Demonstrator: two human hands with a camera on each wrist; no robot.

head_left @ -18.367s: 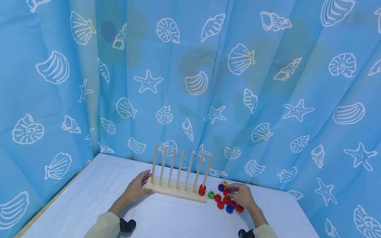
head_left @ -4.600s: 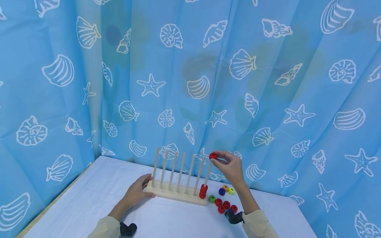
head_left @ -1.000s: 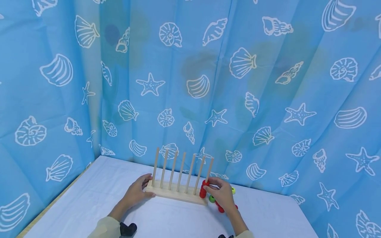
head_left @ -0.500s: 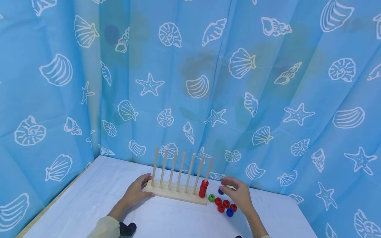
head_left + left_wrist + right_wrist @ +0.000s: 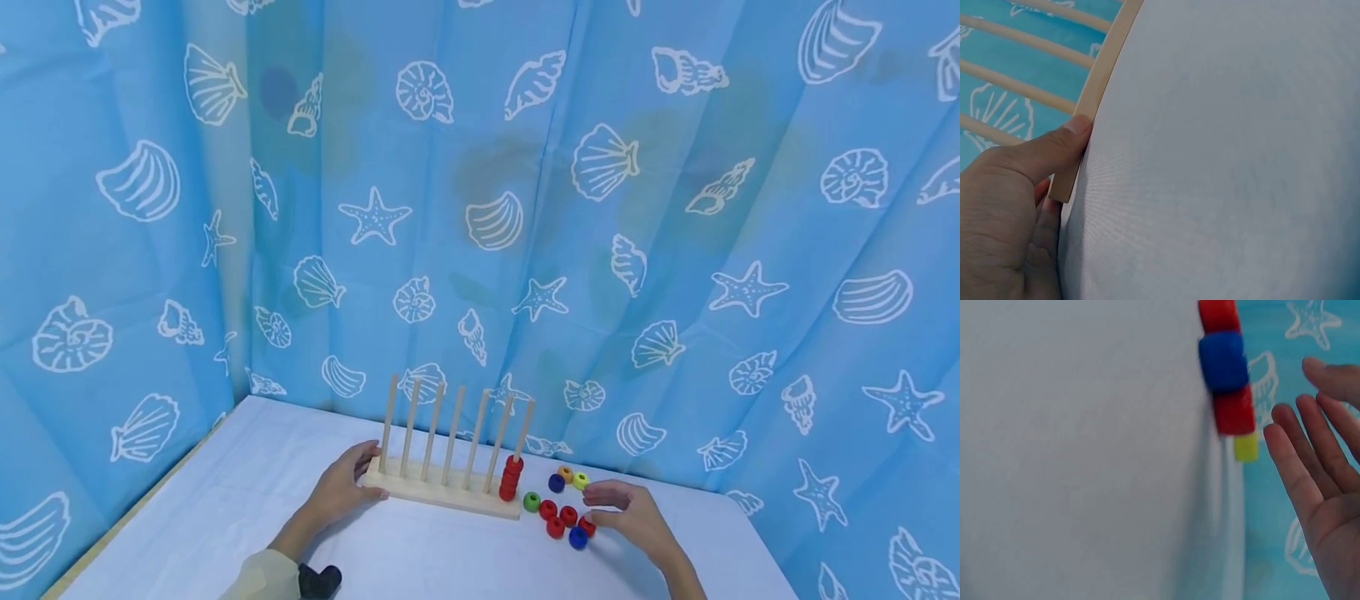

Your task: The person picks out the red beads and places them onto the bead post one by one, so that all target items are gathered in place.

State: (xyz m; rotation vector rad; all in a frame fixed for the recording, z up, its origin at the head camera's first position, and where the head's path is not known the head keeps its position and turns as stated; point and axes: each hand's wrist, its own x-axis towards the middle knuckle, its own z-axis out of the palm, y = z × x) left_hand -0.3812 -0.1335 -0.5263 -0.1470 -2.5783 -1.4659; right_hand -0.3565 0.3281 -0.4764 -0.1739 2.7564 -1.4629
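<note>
The left hand (image 5: 339,492) rests against the left end of a wooden peg rack (image 5: 442,487) on the white table (image 5: 247,483); the left wrist view shows its thumb (image 5: 1054,147) pressed flat along the rack's base edge, fingers relaxed and not curled round it. The rack has seven upright pegs, and a stack of red beads (image 5: 511,477) sits on the rightmost one. The right hand (image 5: 633,517) hovers just right of the loose beads (image 5: 562,517), fingers spread and straight, holding nothing. These loose beads, red, blue, green, yellow and orange, lie on the table just right of the rack. A blue curtain (image 5: 525,208) with shell prints hangs behind.
</note>
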